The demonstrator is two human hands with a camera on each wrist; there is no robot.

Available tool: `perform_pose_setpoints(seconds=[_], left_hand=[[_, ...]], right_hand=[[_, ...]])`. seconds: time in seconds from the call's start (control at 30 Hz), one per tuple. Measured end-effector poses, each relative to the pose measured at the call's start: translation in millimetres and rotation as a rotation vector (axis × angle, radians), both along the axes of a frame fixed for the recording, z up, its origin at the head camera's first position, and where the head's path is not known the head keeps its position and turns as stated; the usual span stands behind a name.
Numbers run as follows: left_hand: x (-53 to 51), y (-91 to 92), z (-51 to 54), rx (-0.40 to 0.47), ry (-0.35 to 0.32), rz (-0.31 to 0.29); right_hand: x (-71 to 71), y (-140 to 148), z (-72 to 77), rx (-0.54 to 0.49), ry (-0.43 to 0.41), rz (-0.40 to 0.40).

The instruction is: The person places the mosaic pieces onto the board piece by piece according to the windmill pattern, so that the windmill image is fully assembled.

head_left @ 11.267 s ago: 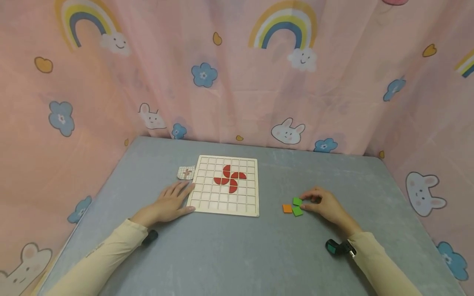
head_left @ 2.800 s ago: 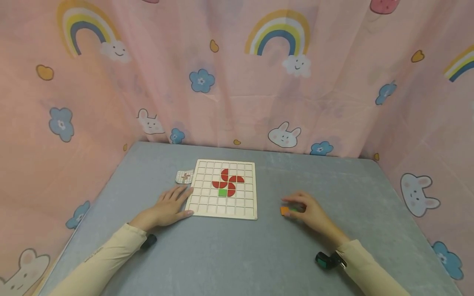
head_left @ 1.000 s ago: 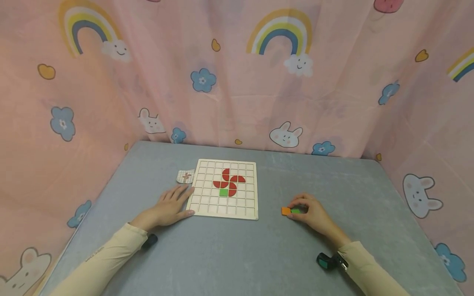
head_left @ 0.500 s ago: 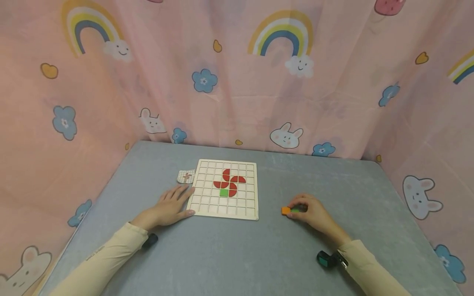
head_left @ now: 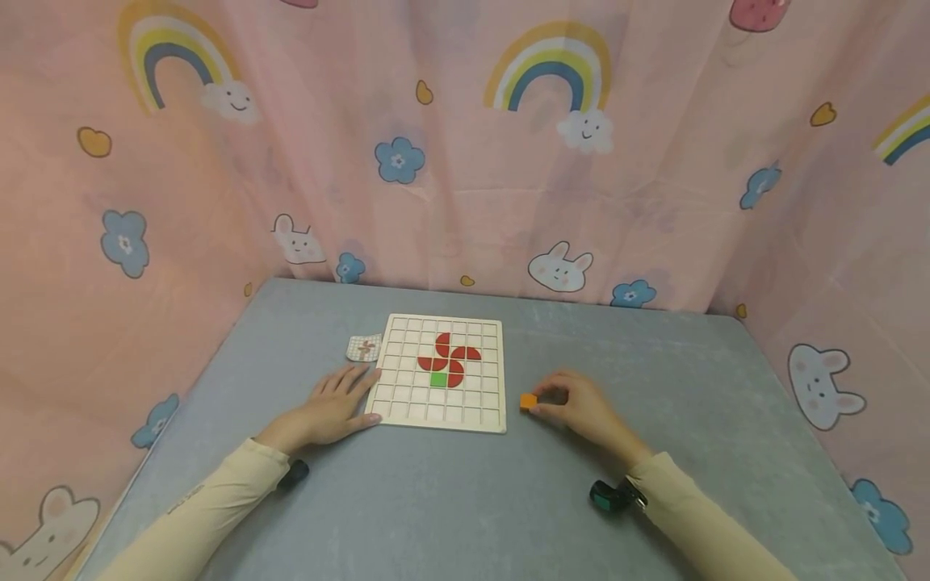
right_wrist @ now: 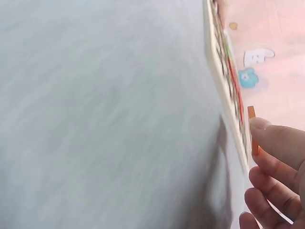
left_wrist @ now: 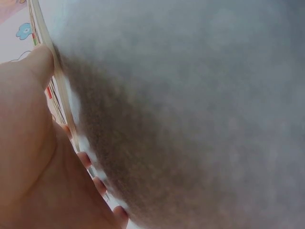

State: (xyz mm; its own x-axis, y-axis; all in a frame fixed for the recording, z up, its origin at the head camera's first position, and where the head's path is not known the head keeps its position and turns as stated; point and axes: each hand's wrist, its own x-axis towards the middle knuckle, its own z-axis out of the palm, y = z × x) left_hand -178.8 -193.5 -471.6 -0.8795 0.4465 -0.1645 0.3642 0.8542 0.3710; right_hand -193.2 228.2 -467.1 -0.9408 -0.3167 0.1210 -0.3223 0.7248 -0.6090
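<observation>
In the head view my right hand (head_left: 584,407) pinches an orange square tile (head_left: 528,402) between thumb and fingers, a short way right of the board. The right wrist view shows this orange tile (right_wrist: 254,131) edge-on at the fingertips. My left hand (head_left: 323,410) lies with spread fingers on the table, its thumb and fingertips touching the left edge of the wooden grid board (head_left: 407,411). Several red curved pieces (head_left: 454,374) form a pinwheel on the grid. A green square tile (head_left: 439,379) fills a cell at its lower left. No second green tile is visible.
A small pattern card (head_left: 363,348) with a printed pinwheel lies at the board's upper left. The grey table (head_left: 465,500) meets a pink printed curtain (head_left: 465,210) at the back and sides. Small black devices (head_left: 609,496) sit at both wrists.
Over the last half second my right hand has moved left with the orange tile. The green tile has joined the board since the oldest frame. My left hand stays put.
</observation>
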Motion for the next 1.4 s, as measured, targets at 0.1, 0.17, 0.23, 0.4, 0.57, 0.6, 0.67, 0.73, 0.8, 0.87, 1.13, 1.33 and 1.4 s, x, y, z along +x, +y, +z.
perform_pose_setpoints(seconds=[0.1, 0.17, 0.23, 0.4, 0.57, 0.6, 0.67, 0.73, 0.8, 0.87, 1.13, 1.33, 1.4], left_hand=[[0.2, 0.0, 0.7, 0.008, 0.011, -0.006], [-0.3, -0.4, -1.0, -0.005, 0.009, -0.001], [-0.6, -0.4, -2.4, -0.013, 0.018, 0.002], [-0.6, 0.5, -2.9, -0.027, 0.030, 0.002], [-0.9, 1.0, -0.7, -0.022, 0.016, 0.004], [-1.1, 0.8, -1.0, -0.025, 0.010, 0.006], [-1.3, 0.3, -2.5, -0.028, 0.011, 0.007], [-1.9, -0.5, -5.3, -0.028, 0.012, 0.011], [-2.7, -1.4, -8.3, -0.016, 0.022, 0.012], [-3.3, -2.0, -10.7, -0.009, 0.030, 0.011], [-2.3, -1.0, -9.6, -0.003, 0.031, 0.016], [-2.7, -1.0, -10.0, -0.004, 0.027, 0.015], [-2.9, -1.1, -10.2, -0.002, 0.026, 0.015]], right_hand=[[-2.6, -14, 2.9, -0.013, 0.000, 0.005], [-4.4, -23, 4.3, -0.025, -0.003, 0.017], [-6.1, -33, 5.1, -0.036, -0.012, 0.031], [-11.1, -57, 4.5, -0.075, -0.020, 0.069], [-14.3, -77, 4.8, -0.122, -0.009, 0.096], [-14.8, -81, 4.9, -0.124, -0.007, 0.098], [-15.9, -88, 4.2, -0.130, -0.002, 0.103], [-16.8, -95, 3.2, -0.124, 0.008, 0.105], [-17.7, -102, 1.8, -0.118, 0.007, 0.102], [-18.3, -108, 0.2, -0.112, 0.004, 0.098], [-16.3, -127, -2.7, -0.114, -0.014, 0.075], [-14.3, -133, -1.3, -0.094, -0.008, 0.045], [-13.6, -135, -0.5, -0.082, -0.010, 0.040]])
